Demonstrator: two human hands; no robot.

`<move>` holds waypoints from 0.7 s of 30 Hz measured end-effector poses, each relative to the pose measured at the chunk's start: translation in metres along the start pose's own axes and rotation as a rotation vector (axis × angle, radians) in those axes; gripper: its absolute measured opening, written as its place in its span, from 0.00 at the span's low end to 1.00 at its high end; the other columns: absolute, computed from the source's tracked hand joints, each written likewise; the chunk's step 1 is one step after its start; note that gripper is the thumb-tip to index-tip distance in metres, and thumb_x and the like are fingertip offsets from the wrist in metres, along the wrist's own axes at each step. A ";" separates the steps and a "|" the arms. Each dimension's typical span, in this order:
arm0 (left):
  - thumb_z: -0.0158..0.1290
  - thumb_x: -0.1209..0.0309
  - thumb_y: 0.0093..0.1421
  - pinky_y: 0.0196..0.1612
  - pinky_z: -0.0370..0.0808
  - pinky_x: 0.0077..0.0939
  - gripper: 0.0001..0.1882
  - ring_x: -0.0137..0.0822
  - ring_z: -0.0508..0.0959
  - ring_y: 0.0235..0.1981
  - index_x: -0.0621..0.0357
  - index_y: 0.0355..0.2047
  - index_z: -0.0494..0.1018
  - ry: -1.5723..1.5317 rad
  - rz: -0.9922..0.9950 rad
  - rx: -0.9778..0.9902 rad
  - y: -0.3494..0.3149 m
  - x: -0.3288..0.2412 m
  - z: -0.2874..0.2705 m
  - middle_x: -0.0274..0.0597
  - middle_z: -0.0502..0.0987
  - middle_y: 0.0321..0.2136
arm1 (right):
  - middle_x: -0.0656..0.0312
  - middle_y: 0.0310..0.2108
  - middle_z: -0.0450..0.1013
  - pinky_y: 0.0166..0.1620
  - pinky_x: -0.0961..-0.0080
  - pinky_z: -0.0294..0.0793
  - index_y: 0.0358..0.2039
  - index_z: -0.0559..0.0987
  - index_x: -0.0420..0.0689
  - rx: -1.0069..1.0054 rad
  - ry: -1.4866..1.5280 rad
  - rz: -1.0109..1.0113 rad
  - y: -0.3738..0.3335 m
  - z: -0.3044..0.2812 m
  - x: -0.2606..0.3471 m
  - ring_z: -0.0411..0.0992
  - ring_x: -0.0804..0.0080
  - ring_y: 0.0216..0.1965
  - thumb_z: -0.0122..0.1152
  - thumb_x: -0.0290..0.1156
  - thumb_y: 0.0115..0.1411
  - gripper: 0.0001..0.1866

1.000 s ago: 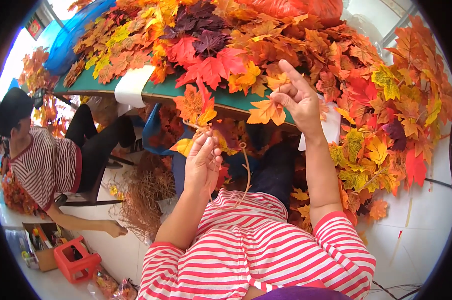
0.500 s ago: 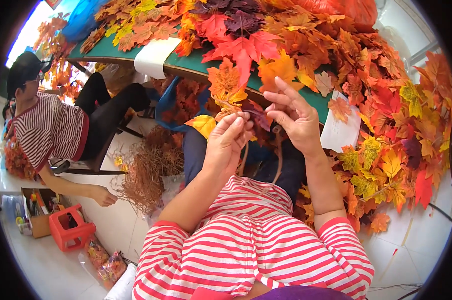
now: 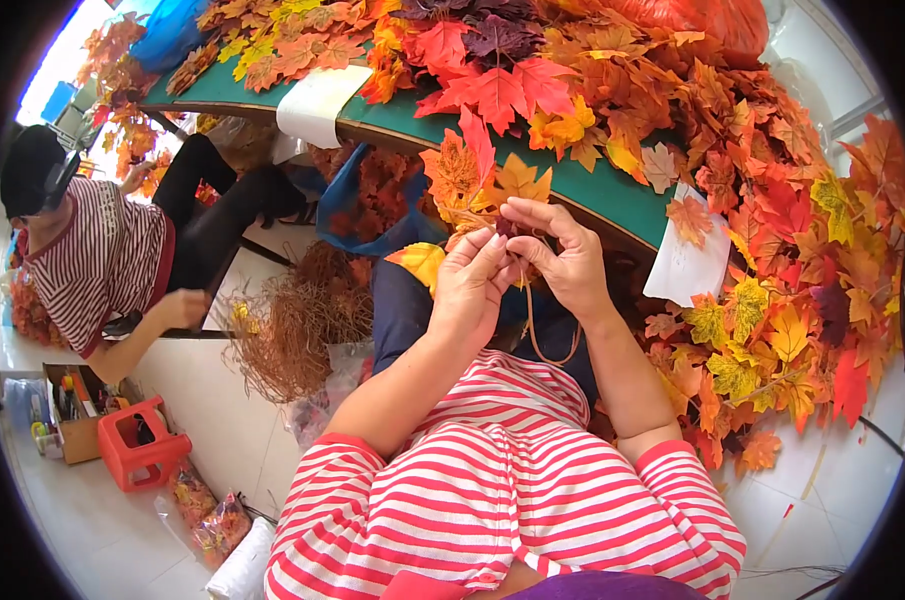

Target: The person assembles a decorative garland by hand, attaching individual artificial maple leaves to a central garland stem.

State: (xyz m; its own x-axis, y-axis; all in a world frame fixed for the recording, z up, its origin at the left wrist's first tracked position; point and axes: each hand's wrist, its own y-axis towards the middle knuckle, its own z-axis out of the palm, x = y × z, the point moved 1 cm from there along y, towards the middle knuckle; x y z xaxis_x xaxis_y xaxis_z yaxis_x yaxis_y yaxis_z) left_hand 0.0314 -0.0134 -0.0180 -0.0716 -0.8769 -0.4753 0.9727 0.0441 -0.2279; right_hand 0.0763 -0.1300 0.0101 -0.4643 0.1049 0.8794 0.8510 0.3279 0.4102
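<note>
Over my lap, my left hand (image 3: 475, 285) is closed in a pinch on an artificial maple leaf garland (image 3: 453, 174) with a thin brown stem. My right hand (image 3: 564, 262) meets it at the fingertips, thumb and fingers pinched on the same garland where a small dark purple leaf (image 3: 509, 229) shows. An orange leaf (image 3: 521, 182) stands just above the right fingers, and a yellow leaf (image 3: 419, 262) sticks out left of my left hand. Below the hands the brown stem (image 3: 533, 325) hangs in a loop. The exact join between the fingertips is hidden.
Ahead, a green table (image 3: 262, 99) carries heaped autumn leaves (image 3: 612, 100), which spill down at the right. A blue bag (image 3: 370, 240) and a bundle of brown stems (image 3: 297, 320) lie left of my legs. A co-worker (image 3: 112, 240) sits further left, near a red stool (image 3: 142, 445).
My right hand has come in left and down, from spread fingers to a pinch beside my left hand. An orange leaf now stands above it. The co-worker's arm has lifted.
</note>
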 end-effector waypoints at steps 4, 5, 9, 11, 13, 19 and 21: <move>0.48 0.74 0.58 0.33 0.75 0.19 0.05 0.24 0.73 0.28 0.60 0.36 0.68 0.029 -0.011 -0.020 -0.004 -0.002 0.002 0.33 0.72 0.28 | 0.63 0.35 0.74 0.37 0.85 0.71 0.41 0.76 0.39 0.061 0.387 0.383 -0.004 -0.007 -0.004 0.70 0.82 0.33 0.59 0.22 0.51 0.14; 0.48 0.74 0.58 0.33 0.75 0.19 0.05 0.24 0.73 0.28 0.60 0.36 0.68 0.029 -0.012 -0.020 -0.004 -0.002 0.001 0.33 0.72 0.28 | 0.63 0.35 0.74 0.35 0.86 0.70 0.39 0.76 0.39 0.098 0.397 0.448 -0.006 -0.010 -0.007 0.70 0.83 0.31 0.59 0.21 0.51 0.13; 0.49 0.73 0.58 0.33 0.75 0.20 0.05 0.23 0.73 0.27 0.57 0.35 0.69 0.077 0.012 -0.016 -0.004 -0.007 -0.002 0.32 0.72 0.26 | 0.64 0.31 0.75 0.34 0.86 0.69 0.34 0.79 0.40 -0.112 0.144 0.185 -0.006 -0.014 -0.006 0.70 0.82 0.31 0.61 0.20 0.48 0.10; 0.50 0.73 0.57 0.32 0.75 0.21 0.05 0.23 0.73 0.27 0.56 0.34 0.70 0.074 0.049 -0.041 -0.001 -0.014 -0.011 0.31 0.72 0.26 | 0.65 0.27 0.76 0.41 0.78 0.66 0.31 0.81 0.45 -0.189 -0.336 -0.124 -0.001 -0.031 -0.001 0.70 0.76 0.37 0.64 0.21 0.43 0.12; 0.50 0.73 0.57 0.32 0.75 0.21 0.05 0.24 0.73 0.27 0.56 0.34 0.70 0.076 0.076 -0.048 0.001 -0.020 -0.017 0.31 0.73 0.26 | 0.66 0.24 0.75 0.45 0.69 0.65 0.29 0.81 0.49 -0.200 -0.772 -0.327 0.002 -0.044 0.021 0.71 0.72 0.35 0.65 0.22 0.39 0.13; 0.51 0.75 0.56 0.30 0.74 0.16 0.06 0.24 0.75 0.26 0.58 0.35 0.71 0.110 0.033 -0.003 0.001 -0.017 -0.012 0.34 0.75 0.27 | 0.61 0.25 0.75 0.30 0.80 0.72 0.31 0.80 0.42 0.211 -0.128 -0.123 -0.019 -0.016 0.050 0.72 0.73 0.25 0.64 0.20 0.42 0.13; 0.50 0.75 0.56 0.28 0.73 0.15 0.07 0.23 0.75 0.25 0.61 0.36 0.71 0.126 0.018 0.006 -0.001 -0.008 -0.008 0.36 0.75 0.28 | 0.58 0.26 0.75 0.31 0.80 0.72 0.31 0.80 0.41 0.250 -0.121 -0.136 -0.017 -0.007 0.057 0.73 0.70 0.25 0.65 0.21 0.42 0.12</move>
State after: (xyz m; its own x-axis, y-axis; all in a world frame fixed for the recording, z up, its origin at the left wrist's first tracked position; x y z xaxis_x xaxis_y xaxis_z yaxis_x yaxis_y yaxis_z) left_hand 0.0291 -0.0025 -0.0212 -0.0810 -0.8088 -0.5825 0.9753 0.0562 -0.2137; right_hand 0.0373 -0.1363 0.0554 -0.6082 0.1505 0.7794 0.6994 0.5659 0.4365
